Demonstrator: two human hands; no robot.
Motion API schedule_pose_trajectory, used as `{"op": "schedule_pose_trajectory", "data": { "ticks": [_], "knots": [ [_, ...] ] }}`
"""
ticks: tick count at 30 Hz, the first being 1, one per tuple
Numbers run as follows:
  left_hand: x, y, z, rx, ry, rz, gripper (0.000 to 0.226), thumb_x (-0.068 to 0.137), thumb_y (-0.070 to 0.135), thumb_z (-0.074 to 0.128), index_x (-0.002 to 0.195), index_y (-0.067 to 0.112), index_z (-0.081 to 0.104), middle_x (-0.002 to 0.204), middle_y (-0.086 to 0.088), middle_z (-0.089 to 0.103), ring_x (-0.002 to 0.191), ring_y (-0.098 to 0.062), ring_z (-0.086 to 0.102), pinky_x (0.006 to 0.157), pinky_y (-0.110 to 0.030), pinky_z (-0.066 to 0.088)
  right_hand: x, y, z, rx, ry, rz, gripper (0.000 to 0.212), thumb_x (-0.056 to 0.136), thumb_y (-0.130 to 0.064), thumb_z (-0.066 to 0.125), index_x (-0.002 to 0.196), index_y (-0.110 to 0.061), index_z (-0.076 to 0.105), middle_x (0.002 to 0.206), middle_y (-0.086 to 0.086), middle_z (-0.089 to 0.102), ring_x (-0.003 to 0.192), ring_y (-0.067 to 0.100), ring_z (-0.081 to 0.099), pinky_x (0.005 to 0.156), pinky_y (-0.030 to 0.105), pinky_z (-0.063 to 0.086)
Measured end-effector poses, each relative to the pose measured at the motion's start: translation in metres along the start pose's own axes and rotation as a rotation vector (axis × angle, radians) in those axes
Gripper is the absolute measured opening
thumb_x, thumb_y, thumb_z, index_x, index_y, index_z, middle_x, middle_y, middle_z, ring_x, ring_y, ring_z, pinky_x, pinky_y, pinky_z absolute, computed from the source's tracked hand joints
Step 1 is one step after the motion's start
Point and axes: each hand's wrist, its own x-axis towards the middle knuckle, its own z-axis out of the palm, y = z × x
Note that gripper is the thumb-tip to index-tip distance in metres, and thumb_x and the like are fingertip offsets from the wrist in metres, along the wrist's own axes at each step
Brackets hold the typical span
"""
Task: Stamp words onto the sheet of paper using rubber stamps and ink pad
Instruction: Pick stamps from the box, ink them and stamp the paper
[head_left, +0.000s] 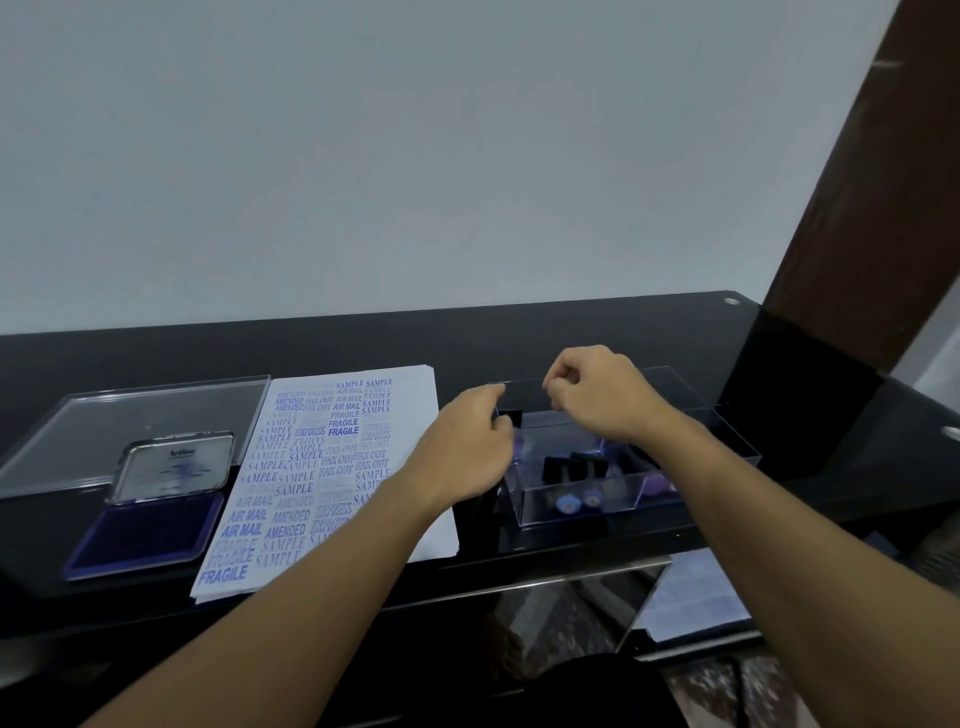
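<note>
A clear plastic box (696, 431) at the right of the desk holds several rubber stamps (574, 467) with black handles and blue or purple ends. My left hand (467, 447) grips the box's left wall, and a black stamp part (511, 417) shows at its fingertips. My right hand (597, 395) hovers over the box with its fingers curled and pinches the far rim. The sheet of paper (332, 467), covered in blue stamped words, lies left of the box. An open ink pad (145, 535) with a raised lid (176, 462) sits at the far left.
A flat clear lid (130, 415) lies behind the ink pad. The black desk (571, 332) ends at a white wall, and a dark brown post (852, 223) rises at the right. Papers (691, 597) lie on a lower shelf under the box.
</note>
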Motion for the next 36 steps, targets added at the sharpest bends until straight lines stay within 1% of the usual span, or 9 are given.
{"op": "schedule_pose_trajectory", "data": {
  "ticks": [2,7,11,14,17,21,27,33,36],
  "knots": [
    [0.0,0.005,0.0,0.0,0.008,0.016,0.037,0.098,0.016,0.041,0.133,0.012,0.053,0.123,-0.003,0.06,0.103,-0.015,0.054,0.09,-0.026,0.042,-0.003,0.0,-0.006,-0.012,-0.019,0.02,0.017,0.094,-0.018,0.052,0.088,-0.019,0.068,0.085,-0.005,0.069,0.083,0.014,0.065,0.062,0.024,0.046],
    [-0.004,0.01,0.006,0.079,-0.044,0.072,0.049,0.101,0.021,0.039,0.149,0.014,0.036,0.153,0.001,0.037,0.138,-0.017,0.036,0.113,-0.03,0.03,-0.011,-0.005,-0.013,-0.103,-0.148,0.053,0.019,0.094,-0.019,0.052,0.086,-0.02,0.07,0.086,-0.002,0.071,0.08,0.012,0.065,0.059,0.022,0.044],
    [-0.009,0.008,0.013,0.132,-0.052,0.085,0.045,0.101,0.021,0.039,0.145,0.012,0.041,0.155,-0.003,0.034,0.145,-0.02,0.027,0.114,-0.029,0.023,-0.019,-0.011,-0.013,-0.186,-0.3,0.094,0.021,0.092,-0.017,0.053,0.085,-0.019,0.072,0.083,0.0,0.073,0.082,0.016,0.066,0.065,0.027,0.051],
    [-0.013,0.005,0.018,0.176,-0.057,0.082,0.052,0.101,0.024,0.039,0.152,0.015,0.034,0.162,-0.005,0.022,0.149,-0.02,0.017,0.119,-0.031,0.017,-0.025,-0.012,-0.008,-0.268,-0.403,0.119,0.021,0.089,-0.016,0.053,0.085,-0.015,0.074,0.077,0.002,0.075,0.082,0.023,0.07,0.073,0.038,0.057],
    [-0.017,0.005,0.021,0.196,-0.067,0.083,0.051,0.102,0.024,0.037,0.152,0.015,0.033,0.163,-0.006,0.019,0.15,-0.021,0.014,0.121,-0.033,0.015,-0.029,-0.017,-0.002,-0.402,-0.468,0.088,0.024,0.091,-0.019,0.052,0.092,-0.015,0.075,0.088,0.006,0.074,0.085,0.025,0.069,0.08,0.04,0.058],
    [-0.021,0.001,0.024,0.194,-0.068,0.096,0.049,0.102,0.024,0.034,0.15,0.015,0.036,0.163,-0.006,0.022,0.15,-0.021,0.015,0.121,-0.035,0.017,-0.035,-0.029,0.003,-0.517,-0.571,0.052,0.025,0.095,-0.016,0.05,0.102,-0.009,0.073,0.098,0.011,0.072,0.092,0.028,0.067,0.079,0.037,0.052],
    [-0.026,-0.001,0.021,0.173,-0.068,0.101,0.05,0.103,0.024,0.033,0.153,0.016,0.032,0.164,-0.003,0.019,0.151,-0.018,0.013,0.122,-0.031,0.013,-0.038,-0.035,0.003,-0.534,-0.595,0.05,0.026,0.096,-0.01,0.048,0.108,-0.004,0.07,0.102,0.014,0.07,0.095,0.029,0.066,0.078,0.035,0.05],
    [-0.033,-0.002,0.011,0.163,-0.036,0.11,0.047,0.103,0.024,0.035,0.15,0.016,0.037,0.162,-0.001,0.024,0.148,-0.016,0.018,0.118,-0.027,0.015,-0.037,-0.027,0.005,-0.399,-0.495,0.095,0.024,0.098,-0.026,0.048,0.08,-0.017,0.062,0.089,0.006,0.069,0.077,0.018,0.06,0.068,0.031,0.044],
    [-0.038,-0.003,0.001,0.152,-0.013,0.115,0.045,0.103,0.024,0.035,0.147,0.016,0.04,0.158,0.001,0.03,0.144,-0.014,0.022,0.114,-0.023,0.016,-0.038,-0.025,0.001,-0.311,-0.412,0.104,0.022,0.098,-0.042,0.051,0.089,-0.023,0.057,0.091,0.002,0.067,0.081,0.016,0.06,0.071,0.032,0.045]
  ]
}}
